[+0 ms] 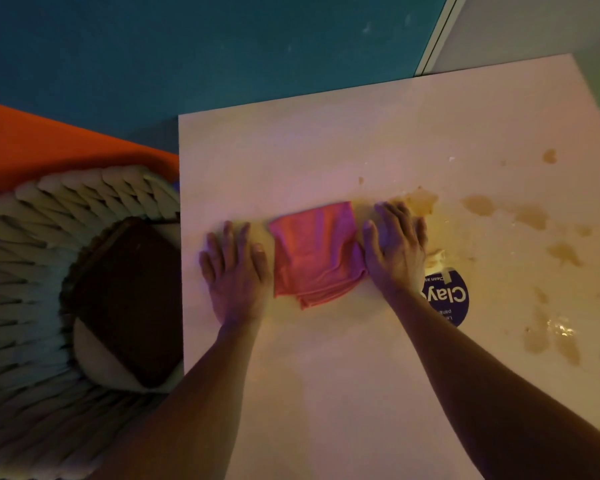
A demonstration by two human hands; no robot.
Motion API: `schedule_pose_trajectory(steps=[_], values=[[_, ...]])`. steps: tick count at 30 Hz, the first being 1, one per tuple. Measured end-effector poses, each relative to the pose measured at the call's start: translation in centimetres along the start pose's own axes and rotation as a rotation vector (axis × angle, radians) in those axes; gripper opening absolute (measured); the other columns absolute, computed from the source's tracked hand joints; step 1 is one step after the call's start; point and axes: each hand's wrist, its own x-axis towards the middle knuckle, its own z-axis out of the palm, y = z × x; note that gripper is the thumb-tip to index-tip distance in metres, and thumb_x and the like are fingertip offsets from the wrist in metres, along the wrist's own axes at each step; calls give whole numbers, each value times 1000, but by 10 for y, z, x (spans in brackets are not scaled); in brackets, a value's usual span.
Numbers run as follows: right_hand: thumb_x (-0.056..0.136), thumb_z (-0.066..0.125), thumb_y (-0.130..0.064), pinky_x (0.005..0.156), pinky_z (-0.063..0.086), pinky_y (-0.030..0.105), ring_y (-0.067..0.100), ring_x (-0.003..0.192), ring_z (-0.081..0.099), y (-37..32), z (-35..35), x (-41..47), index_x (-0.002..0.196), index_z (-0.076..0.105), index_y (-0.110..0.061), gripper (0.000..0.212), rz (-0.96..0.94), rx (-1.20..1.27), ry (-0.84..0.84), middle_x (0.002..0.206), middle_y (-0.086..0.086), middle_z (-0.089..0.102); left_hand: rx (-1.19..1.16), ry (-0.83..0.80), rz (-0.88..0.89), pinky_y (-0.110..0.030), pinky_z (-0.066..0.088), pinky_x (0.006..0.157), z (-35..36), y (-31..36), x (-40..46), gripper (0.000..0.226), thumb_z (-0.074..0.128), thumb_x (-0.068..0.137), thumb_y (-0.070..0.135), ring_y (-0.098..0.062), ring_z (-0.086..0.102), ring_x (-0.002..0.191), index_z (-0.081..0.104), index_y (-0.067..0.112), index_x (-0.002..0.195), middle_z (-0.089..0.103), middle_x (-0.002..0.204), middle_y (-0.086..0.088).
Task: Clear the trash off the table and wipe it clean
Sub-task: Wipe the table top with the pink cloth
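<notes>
A folded pink cloth [317, 254] lies flat on the white table [326, 375], near its middle. My left hand [234, 271] lies flat on the table just left of the cloth, fingers straight, its thumb side at the cloth's left edge. My right hand [395, 240] lies flat at the cloth's right edge, fingers straight and pointing away from me. Brown spill stains [530, 216] spread over the right part of the table, one [421, 200] just beyond my right fingers. A small pale crumpled scrap [435, 258] sits right of my right hand.
A round dark-blue sticker [454, 299] with white lettering lies on the table beside my right wrist. Left of the table stands a woven basket [32, 271] with a dark brown square thing [129, 299] inside. An orange surface [32, 143] and teal floor [187, 46] lie beyond.
</notes>
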Motion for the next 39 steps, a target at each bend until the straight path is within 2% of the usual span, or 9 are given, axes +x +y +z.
schedule_pose_trajectory(steps=[3, 5, 7, 9, 15, 25, 31, 36, 39], values=[[94, 45, -39, 114, 25, 57, 25, 135, 45, -12, 1, 5, 132, 57, -15, 47, 80, 60, 16, 135, 5, 57, 12, 13, 12, -52, 15, 121, 0, -1, 1, 52, 30, 103, 41, -35, 23, 150, 35, 27, 153, 29, 163, -3], [92, 44, -36, 118, 17, 60, 28, 144, 33, -31, 3, 1, 137, 53, -17, 50, 78, -3, -9, 143, 7, 51, 8, 25, 12, -53, 17, 121, 2, -2, 1, 52, 31, 103, 40, -36, 24, 150, 36, 27, 152, 30, 163, -4], [92, 43, -38, 120, 8, 60, 30, 149, 23, -56, 12, -11, 138, 51, -18, 51, -46, -136, -78, 150, 7, 46, 18, 39, 22, -53, 18, 120, 4, -4, 1, 51, 32, 103, 40, -36, 25, 149, 37, 27, 152, 31, 162, -4], [93, 46, -40, 118, 8, 65, 34, 148, 24, -77, 26, -27, 137, 54, -17, 51, -193, -217, -168, 152, 9, 44, 22, 49, 34, -54, 18, 120, 6, -6, 1, 51, 33, 103, 40, -37, 25, 149, 38, 27, 151, 31, 162, -4], [100, 33, -50, 119, 6, 62, 33, 150, 20, -78, 43, -45, 151, 38, -22, 58, -242, -368, -293, 160, 7, 31, 9, 113, 46, -53, 20, 118, 8, -6, 1, 46, 38, 104, 35, -38, 29, 147, 44, 24, 148, 35, 160, -6], [102, 33, -49, 119, 9, 60, 29, 152, 15, -61, 11, -92, 155, 30, -23, 59, -73, -375, -305, 163, 4, 24, 14, 126, 79, -53, 21, 118, 5, -5, -2, 46, 34, 105, 35, -39, 30, 146, 43, 25, 149, 35, 160, -7], [98, 39, -46, 117, 17, 63, 36, 149, 20, -44, -24, -157, 152, 37, -14, 62, -27, -442, -332, 160, 10, 28, -9, 94, 82, -55, 18, 119, 3, -5, -3, 48, 35, 104, 34, -40, 26, 148, 39, 24, 151, 32, 161, -8], [92, 45, -40, 117, 16, 63, 48, 146, 21, -62, -21, -146, 144, 42, 5, 69, -26, -486, -379, 152, 32, 31, -16, 76, 61, -54, 16, 120, 0, -3, -2, 50, 33, 103, 37, -39, 24, 149, 39, 25, 151, 31, 161, -7], [94, 41, -40, 116, 19, 62, 48, 146, 20, -65, -12, -143, 145, 37, 9, 71, -41, -447, -378, 152, 36, 27, -17, 76, 57, -54, 16, 120, 0, -3, -2, 50, 32, 103, 37, -39, 24, 149, 39, 25, 151, 31, 161, -7]])
